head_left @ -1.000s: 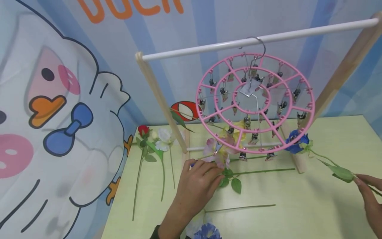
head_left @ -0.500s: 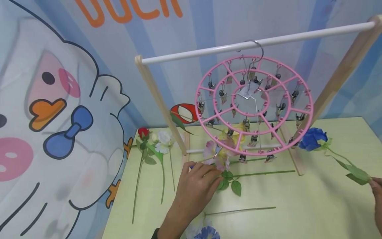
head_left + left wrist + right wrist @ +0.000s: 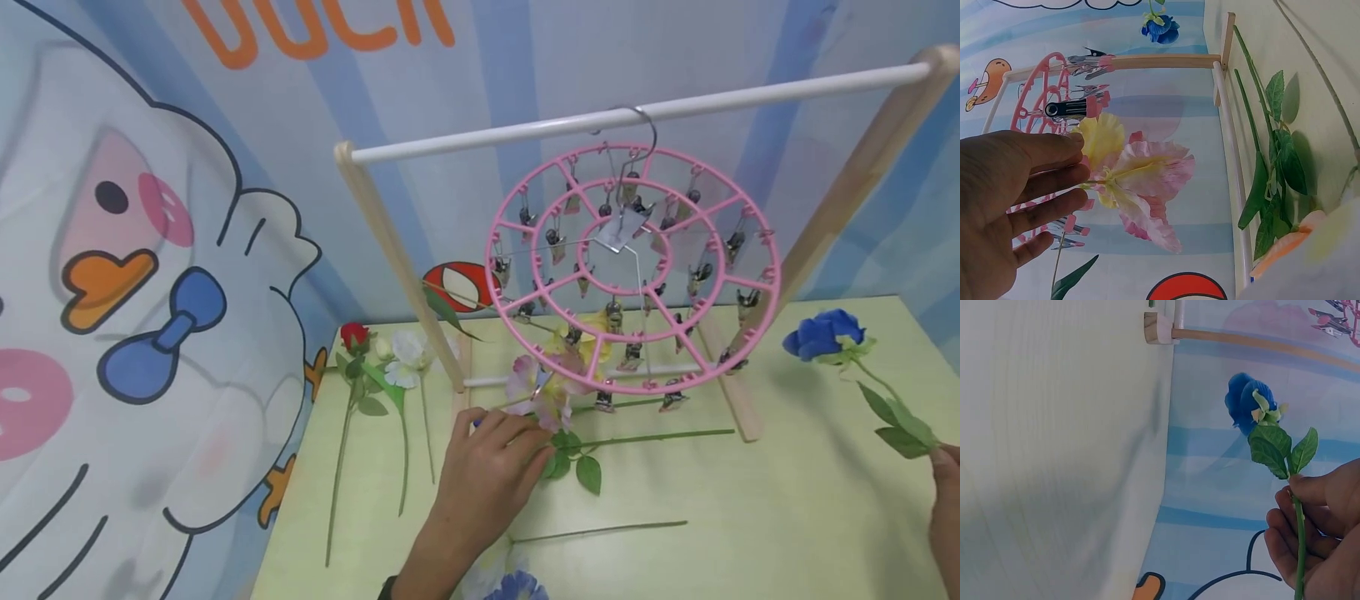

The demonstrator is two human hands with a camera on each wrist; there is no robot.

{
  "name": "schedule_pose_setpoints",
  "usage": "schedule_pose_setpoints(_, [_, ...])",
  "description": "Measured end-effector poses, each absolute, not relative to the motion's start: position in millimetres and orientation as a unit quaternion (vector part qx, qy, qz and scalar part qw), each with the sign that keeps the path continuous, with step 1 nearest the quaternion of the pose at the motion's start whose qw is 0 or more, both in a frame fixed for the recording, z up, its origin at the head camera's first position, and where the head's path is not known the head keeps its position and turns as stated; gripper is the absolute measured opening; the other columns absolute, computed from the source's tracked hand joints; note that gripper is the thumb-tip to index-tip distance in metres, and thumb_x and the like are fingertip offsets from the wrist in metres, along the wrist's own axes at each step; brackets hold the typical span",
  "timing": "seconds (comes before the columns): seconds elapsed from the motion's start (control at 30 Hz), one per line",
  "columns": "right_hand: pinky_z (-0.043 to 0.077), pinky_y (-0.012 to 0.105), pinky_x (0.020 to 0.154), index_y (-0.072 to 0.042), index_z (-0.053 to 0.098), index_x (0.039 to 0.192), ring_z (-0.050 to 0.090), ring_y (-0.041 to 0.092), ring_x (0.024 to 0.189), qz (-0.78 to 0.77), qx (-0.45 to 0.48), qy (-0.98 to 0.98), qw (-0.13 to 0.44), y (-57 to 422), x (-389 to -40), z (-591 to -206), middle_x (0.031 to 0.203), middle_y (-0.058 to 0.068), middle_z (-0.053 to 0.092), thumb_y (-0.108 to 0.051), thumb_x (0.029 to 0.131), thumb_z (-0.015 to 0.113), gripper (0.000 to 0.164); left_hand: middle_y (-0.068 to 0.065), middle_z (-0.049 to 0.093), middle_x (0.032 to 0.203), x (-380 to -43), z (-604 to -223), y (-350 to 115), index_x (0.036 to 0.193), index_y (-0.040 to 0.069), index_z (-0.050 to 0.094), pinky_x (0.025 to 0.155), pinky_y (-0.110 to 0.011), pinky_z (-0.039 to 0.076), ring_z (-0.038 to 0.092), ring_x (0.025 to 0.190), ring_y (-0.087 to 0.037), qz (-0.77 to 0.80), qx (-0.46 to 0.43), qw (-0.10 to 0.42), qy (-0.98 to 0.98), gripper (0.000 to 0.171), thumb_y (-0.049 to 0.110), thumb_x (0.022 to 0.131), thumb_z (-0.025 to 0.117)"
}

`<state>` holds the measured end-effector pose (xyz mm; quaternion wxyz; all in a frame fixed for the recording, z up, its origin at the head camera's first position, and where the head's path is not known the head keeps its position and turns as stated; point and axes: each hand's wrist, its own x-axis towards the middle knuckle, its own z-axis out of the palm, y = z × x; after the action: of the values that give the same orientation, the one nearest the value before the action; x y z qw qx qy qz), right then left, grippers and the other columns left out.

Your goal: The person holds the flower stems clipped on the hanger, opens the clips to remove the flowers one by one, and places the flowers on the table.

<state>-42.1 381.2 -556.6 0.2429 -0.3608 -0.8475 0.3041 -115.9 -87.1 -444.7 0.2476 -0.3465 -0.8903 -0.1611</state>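
My right hand (image 3: 1325,525) pinches the green stem of a blue rose (image 3: 1249,403) just below its leaves, thumb against fingers. The bloom (image 3: 825,335) stands right of the rack in the head view. My left hand (image 3: 491,471) is at the rack's front left, by a pink and yellow artificial flower (image 3: 1154,169). That flower's thin stem runs in between the left fingertips (image 3: 1075,200). Close above it hang the metal clips (image 3: 1072,109) of a round pink clip hanger (image 3: 772,287). Most of the stem is hidden by the left hand.
The hanger hooks over the white bar (image 3: 517,131) of a wooden rack (image 3: 393,267). A red rose (image 3: 354,336) and white flowers (image 3: 408,350) lie at the left of the table (image 3: 825,517). A leafy green stem (image 3: 652,437) lies below the hanger, blue-white petals (image 3: 517,587) in front.
My right hand has drawn the blue rose away to the right; its bloom has gone from the hanger's right rim to beside the rack. My left hand stays in place.
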Motion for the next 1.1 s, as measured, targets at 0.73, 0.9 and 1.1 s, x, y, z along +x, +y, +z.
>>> schedule_pose_setpoints(0.73, [0.031, 0.056, 0.126, -0.004, 0.042, 0.159, 0.040, 0.041, 0.153, 0.356, -0.509, -0.759, 0.193, 317.8, -81.5, -507.1, 0.162, 0.024, 0.047, -0.032, 0.118, 0.025, 0.053, 0.010, 0.079, 0.105, -117.2, -446.3, -92.8, 0.100, 0.024, 0.083, 0.097, -0.038, 0.047, 0.072, 0.096, -0.010, -0.162, -0.336, 0.244, -0.895, 0.009, 0.027, 0.092, 0.085])
schedule_pose_setpoints(0.9, [0.038, 0.058, 0.119, -0.001, 0.046, 0.156, 0.047, 0.044, 0.147, 0.353, -0.484, -0.777, 0.193, 322.5, -88.1, -517.2, 0.156, 0.027, 0.052, -0.031, 0.117, 0.029, 0.052, 0.011, 0.079, 0.105, -117.6, -446.7, -93.6, 0.100, 0.025, 0.083, 0.098, -0.038, 0.047, 0.072, 0.095, -0.009, -0.164, -0.336, 0.245, -0.895, 0.008, 0.027, 0.093, 0.085])
schedule_pose_setpoints(1.1, [0.037, 0.028, 0.072, 0.005, 0.064, 0.139, 0.068, 0.039, 0.102, 0.311, -0.431, -0.822, 0.205, 332.6, -95.5, -532.6, 0.134, 0.033, 0.067, -0.025, 0.115, 0.044, 0.043, 0.011, 0.079, 0.105, -117.8, -446.9, -94.6, 0.101, 0.024, 0.083, 0.098, -0.038, 0.047, 0.072, 0.095, -0.009, -0.164, -0.338, 0.248, -0.893, 0.009, 0.027, 0.093, 0.085])
